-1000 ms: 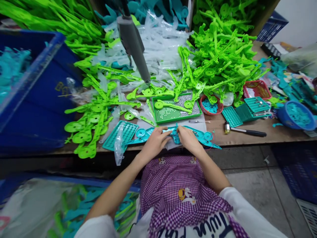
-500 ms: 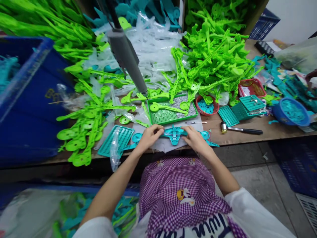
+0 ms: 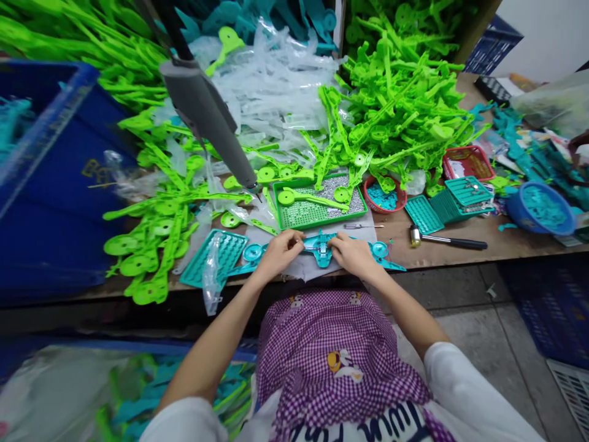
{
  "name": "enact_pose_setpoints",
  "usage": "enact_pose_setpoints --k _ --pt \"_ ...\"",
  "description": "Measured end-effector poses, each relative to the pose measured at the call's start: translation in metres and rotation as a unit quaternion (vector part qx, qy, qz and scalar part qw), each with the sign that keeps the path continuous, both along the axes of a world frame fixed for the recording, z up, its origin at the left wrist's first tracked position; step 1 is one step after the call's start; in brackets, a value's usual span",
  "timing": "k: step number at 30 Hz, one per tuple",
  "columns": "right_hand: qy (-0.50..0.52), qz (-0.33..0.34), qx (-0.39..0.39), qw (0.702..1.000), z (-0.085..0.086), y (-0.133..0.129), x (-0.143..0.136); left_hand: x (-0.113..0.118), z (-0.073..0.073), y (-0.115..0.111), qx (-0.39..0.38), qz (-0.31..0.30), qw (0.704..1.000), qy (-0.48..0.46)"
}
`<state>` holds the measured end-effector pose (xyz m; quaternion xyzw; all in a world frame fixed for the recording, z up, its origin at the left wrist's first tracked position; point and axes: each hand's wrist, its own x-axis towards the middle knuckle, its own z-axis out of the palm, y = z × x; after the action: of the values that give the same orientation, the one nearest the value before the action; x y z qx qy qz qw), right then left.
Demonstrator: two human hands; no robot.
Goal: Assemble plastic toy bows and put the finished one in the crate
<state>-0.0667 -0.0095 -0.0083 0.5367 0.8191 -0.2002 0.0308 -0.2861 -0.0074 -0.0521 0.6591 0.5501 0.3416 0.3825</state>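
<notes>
Saw wooden workbench (image 3: 460, 236) heaped with bright green plastic parts (image 3: 396, 116); grey hanging power screwdriver (image 3: 209, 120) above. Our left hand (image 3: 280, 252) and right hand (image 3: 352, 255) pinched flat teal plastic toy frame (image 3: 319, 245) at bench's near edge.

- The front strip of the tabletop (image 3: 442, 255) is taken up at its middle by the left hand (image 3: 280, 253) and right hand (image 3: 352, 255), both closed on a teal plastic part (image 3: 322, 248).
- The way straight ahead is blocked by a green tray (image 3: 317, 209), just beyond the part.
- Above and left of the tray, room is cut by a grey hanging tool (image 3: 207, 116), slanted down toward it.
- Bare wood is left to the right, crossed only by a hammer (image 3: 448, 241) and a small screwdriver (image 3: 363, 226).
- The left side is covered by green plastic pieces (image 3: 156, 233) and walled by a blue crate (image 3: 55, 184).
</notes>
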Motion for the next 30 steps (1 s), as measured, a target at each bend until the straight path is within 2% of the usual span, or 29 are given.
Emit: enact_pose_setpoints --k 3,7,11,14,16,20,26,30 --pt "0.018 0.006 -0.027 0.999 0.003 0.005 0.002 -0.002 -0.001 0.001 0.004 -0.009 1.0 -0.008" --pt "0.061 -0.021 -0.029 0.997 -0.002 0.002 0.005 -0.002 -0.003 0.001 0.002 -0.001 1.0 -0.023" --pt "0.073 -0.042 -0.016 0.996 -0.004 0.0 0.006 0.003 -0.003 -0.007 0.096 0.042 0.994 0.032" --pt "0.039 -0.017 -0.027 0.999 -0.001 0.004 0.006 0.004 0.0 -0.013 0.148 0.001 0.987 0.061" --pt "0.028 0.001 -0.031 0.999 0.001 0.006 0.005 0.002 0.0 -0.013 0.145 -0.021 0.988 0.043" --pt "0.021 0.014 -0.019 1.0 0.001 0.004 0.005 -0.002 -0.003 -0.01 0.118 0.02 0.993 0.006" --pt "0.013 0.035 -0.017 0.999 0.001 0.004 0.005 0.0 -0.005 -0.006 0.079 0.001 0.997 -0.009" --pt "0.014 0.042 -0.015 0.999 0.001 0.007 0.006 0.002 -0.006 -0.003 0.053 0.024 0.998 -0.019"
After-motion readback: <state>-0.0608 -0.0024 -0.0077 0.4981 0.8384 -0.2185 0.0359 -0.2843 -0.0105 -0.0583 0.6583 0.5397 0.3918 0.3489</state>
